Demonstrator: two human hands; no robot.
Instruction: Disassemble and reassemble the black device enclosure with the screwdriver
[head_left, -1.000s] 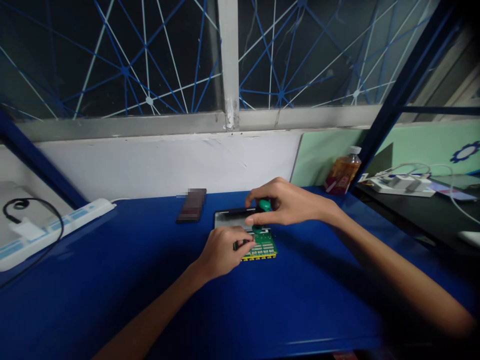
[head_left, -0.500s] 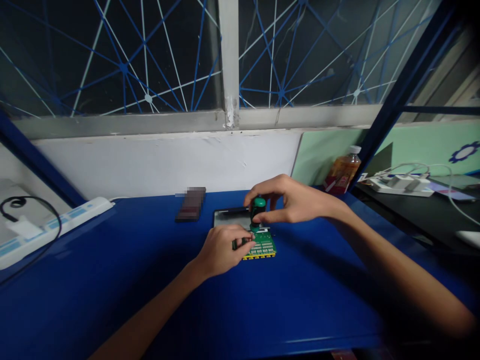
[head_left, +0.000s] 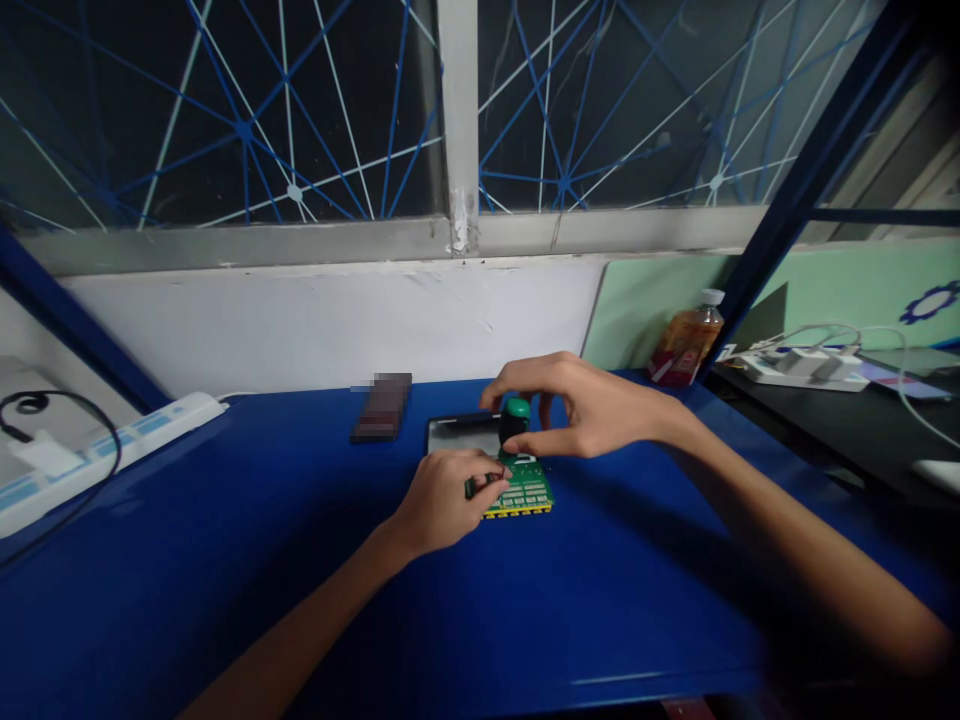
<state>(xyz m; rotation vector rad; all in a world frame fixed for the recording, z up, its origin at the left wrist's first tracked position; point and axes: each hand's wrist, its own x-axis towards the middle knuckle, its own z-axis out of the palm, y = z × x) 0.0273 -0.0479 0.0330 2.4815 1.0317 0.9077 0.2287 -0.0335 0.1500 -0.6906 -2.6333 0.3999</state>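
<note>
A green circuit board (head_left: 534,484) with a yellow front edge lies on the blue table, against a dark-framed panel (head_left: 466,434) with a grey face. A stubby green-and-black screwdriver (head_left: 515,420) stands upright over the board's back part; its tip is hidden. Curved around its handle is my right hand (head_left: 581,408), thumb in front and fingers behind. My left hand (head_left: 448,497) rests over the board's left side. Its thumb and forefinger are closed in a pinch close to the screwdriver's lower end; what lies between the fingertips is too small to make out.
A dark flat object (head_left: 381,408), partly pixelated, lies behind to the left. A white power strip (head_left: 161,428) with a black cable runs along the left side. At the back right stands a bottle (head_left: 688,335); beyond it are chargers (head_left: 814,365) on a black surface (head_left: 885,430).
My right hand has shifted slightly down and its fingers have moved around the screwdriver handle, which sits slightly lower in view. My left hand and the board have hardly moved.
</note>
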